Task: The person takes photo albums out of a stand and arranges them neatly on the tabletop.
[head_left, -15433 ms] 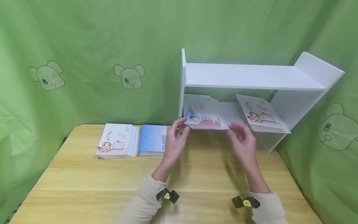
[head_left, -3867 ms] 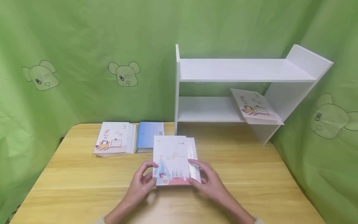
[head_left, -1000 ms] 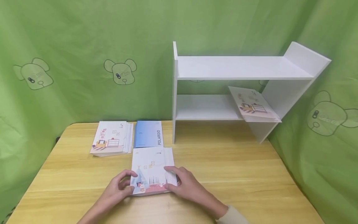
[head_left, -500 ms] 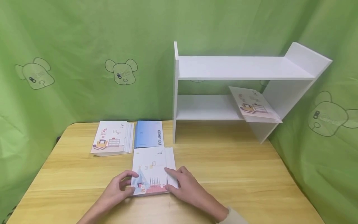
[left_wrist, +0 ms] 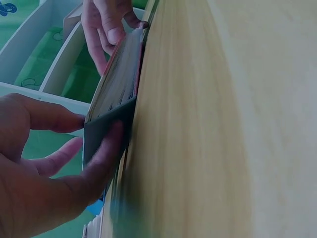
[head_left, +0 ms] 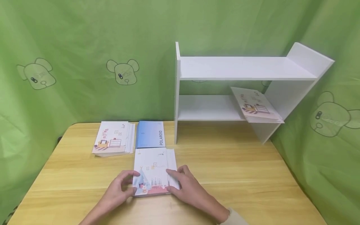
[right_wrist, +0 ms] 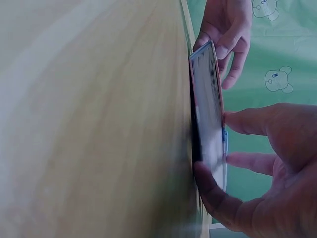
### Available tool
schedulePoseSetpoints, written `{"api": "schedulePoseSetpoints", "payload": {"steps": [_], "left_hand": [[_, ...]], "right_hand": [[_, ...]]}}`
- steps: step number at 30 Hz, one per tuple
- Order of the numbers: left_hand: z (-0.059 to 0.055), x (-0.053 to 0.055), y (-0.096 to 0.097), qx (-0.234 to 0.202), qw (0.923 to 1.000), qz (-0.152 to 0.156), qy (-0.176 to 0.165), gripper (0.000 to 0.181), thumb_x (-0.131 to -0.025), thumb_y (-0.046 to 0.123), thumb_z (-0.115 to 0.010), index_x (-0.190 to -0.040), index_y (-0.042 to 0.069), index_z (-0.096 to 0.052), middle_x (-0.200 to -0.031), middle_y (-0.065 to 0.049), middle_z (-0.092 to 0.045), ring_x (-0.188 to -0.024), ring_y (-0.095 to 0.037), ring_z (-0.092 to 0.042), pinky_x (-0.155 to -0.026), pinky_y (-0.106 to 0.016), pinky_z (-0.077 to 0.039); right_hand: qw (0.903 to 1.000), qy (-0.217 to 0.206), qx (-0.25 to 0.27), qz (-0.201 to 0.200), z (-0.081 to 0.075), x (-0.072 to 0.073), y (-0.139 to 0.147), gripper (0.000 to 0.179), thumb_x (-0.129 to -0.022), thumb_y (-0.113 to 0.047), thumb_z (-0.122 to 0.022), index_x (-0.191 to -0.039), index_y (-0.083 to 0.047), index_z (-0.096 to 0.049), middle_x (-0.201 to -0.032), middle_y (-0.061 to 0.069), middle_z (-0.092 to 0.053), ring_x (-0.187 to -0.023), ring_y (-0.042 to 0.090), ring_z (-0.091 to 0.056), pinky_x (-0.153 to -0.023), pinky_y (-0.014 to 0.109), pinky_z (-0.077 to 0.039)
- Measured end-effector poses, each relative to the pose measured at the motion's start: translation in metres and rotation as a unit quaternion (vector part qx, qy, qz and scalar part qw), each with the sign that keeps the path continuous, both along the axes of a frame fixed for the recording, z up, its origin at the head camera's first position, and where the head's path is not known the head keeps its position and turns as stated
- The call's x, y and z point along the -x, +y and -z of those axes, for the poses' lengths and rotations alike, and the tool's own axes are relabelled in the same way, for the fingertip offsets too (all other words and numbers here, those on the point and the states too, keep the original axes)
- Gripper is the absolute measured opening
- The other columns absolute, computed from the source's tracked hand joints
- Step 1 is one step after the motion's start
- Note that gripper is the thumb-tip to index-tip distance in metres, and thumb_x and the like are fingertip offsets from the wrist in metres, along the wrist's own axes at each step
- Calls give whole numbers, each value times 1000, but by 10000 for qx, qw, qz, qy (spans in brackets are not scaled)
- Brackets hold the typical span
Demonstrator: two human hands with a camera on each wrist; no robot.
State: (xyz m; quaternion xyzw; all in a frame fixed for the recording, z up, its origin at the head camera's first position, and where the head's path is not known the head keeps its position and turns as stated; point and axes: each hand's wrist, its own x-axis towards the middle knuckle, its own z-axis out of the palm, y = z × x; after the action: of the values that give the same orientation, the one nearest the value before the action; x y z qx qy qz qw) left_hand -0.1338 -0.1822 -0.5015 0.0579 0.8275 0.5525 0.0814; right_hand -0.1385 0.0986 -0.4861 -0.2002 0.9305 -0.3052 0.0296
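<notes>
A white photo album (head_left: 150, 172) with a blue tent drawn on its cover lies low at the table's front middle, just before the blue POLAROID album (head_left: 151, 134). My left hand (head_left: 119, 189) grips its spine side, forefinger on the cover's edge and thumb against the dark spine (left_wrist: 106, 136). On the opposite side my right hand (head_left: 189, 187) holds the album, forefinger on the cover and thumb (right_wrist: 215, 196) at the lower edge. Between the covers the page edges (right_wrist: 208, 109) show in the right wrist view.
Left of the blue album stands a pile of white albums (head_left: 112, 137) with a room drawing on top. A white two-tier shelf (head_left: 247, 67) rises at the back right. One similar white album (head_left: 256, 104) leans on its lower board, against the right side. Green curtain (head_left: 84, 37) hangs behind.
The tent album has come off the shelf's lower board, forward and left onto the table before the blue album, held in both hands. Over the last second hardly anything moves.
</notes>
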Motion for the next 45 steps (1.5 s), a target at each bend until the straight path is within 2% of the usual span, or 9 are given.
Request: {"api": "schedulePoseSetpoints", "payload": {"steps": [4,7,10,15,20,25,30,40,45], "left_hand": [[-1,2,-2,-13,9999,-5,153,53,-72,-3,-74,-119,15,-59,-127,-7,-51,-103,-27,-58,-81,-27,-55],[-3,3,-4,-73,9996,48,251,55,-71,-5,-74,-121,12,-57,-125,-9,-51,-101,-28,-57,-78,-25,-56],[-6,3,-5,-177,9996,31,235,56,-72,-6,-74,-123,10,-56,-126,-10,-50,-102,-29,-58,-80,-26,-56],[-10,4,-5,-229,9996,-60,179,58,-74,-6,-72,-125,14,-54,-132,-9,-48,-108,-31,-57,-81,-27,-56],[-16,10,-6,23,9986,-13,531,57,-75,-7,-71,-125,13,-54,-130,-9,-49,-108,-33,-55,-81,-30,-56],[-25,16,-6,-16,9981,-70,610,49,-78,-6,-68,-123,7,-55,-123,-13,-54,-105,-33,-55,-86,-35,-55],[-32,21,-3,-274,9975,7,645,45,-82,-5,-65,-124,5,-54,-124,-16,-54,-107,-35,-54,-84,-34,-55],[-40,29,8,-593,9926,-81,1057,38,-87,-1,-62,-124,7,-55,-126,-11,-55,-107,-36,-56,-82,-30,-55],[-44,31,16,-947,9881,-87,1210,39,-88,-1,-62,-125,7,-53,-126,-12,-55,-108,-40,-55,-80,-30,-56]], "right_hand": [[9999,-79,106,-6,0,2,1,59,-80,-36,-73,-135,-24,-54,-116,6,-46,-85,12,-50,-74,25,-52],[9995,-200,253,-57,0,3,3,58,-80,-33,-73,-134,-24,-54,-116,6,-46,-76,10,-50,-64,20,-49],[9988,-298,356,-145,-1,5,6,56,-81,-32,-73,-133,-24,-55,-115,4,-46,-74,12,-51,-61,18,-47],[9974,-490,474,-233,-3,5,11,54,-84,-32,-70,-134,-27,-53,-117,1,-49,-87,16,-52,-70,24,-49],[9938,-657,865,-243,-6,7,17,51,-87,-32,-67,-135,-29,-50,-119,2,-52,-105,22,-52,-86,38,-52],[9886,-405,1421,-295,-9,11,22,47,-87,-25,-68,-132,-26,-54,-120,2,-55,-108,23,-55,-92,39,-51],[9816,26,1894,-249,-14,16,27,42,-85,-14,-70,-125,-18,-59,-119,0,-58,-109,25,-55,-89,40,-53],[9797,589,1917,-87,-23,26,37,42,-84,-11,-71,-124,-17,-59,-121,-4,-58,-108,18,-56,-88,38,-54],[9810,825,1758,42,-32,28,44,43,-84,-14,-71,-125,-19,-58,-120,-4,-58,-107,19,-57,-87,33,-54]]}}
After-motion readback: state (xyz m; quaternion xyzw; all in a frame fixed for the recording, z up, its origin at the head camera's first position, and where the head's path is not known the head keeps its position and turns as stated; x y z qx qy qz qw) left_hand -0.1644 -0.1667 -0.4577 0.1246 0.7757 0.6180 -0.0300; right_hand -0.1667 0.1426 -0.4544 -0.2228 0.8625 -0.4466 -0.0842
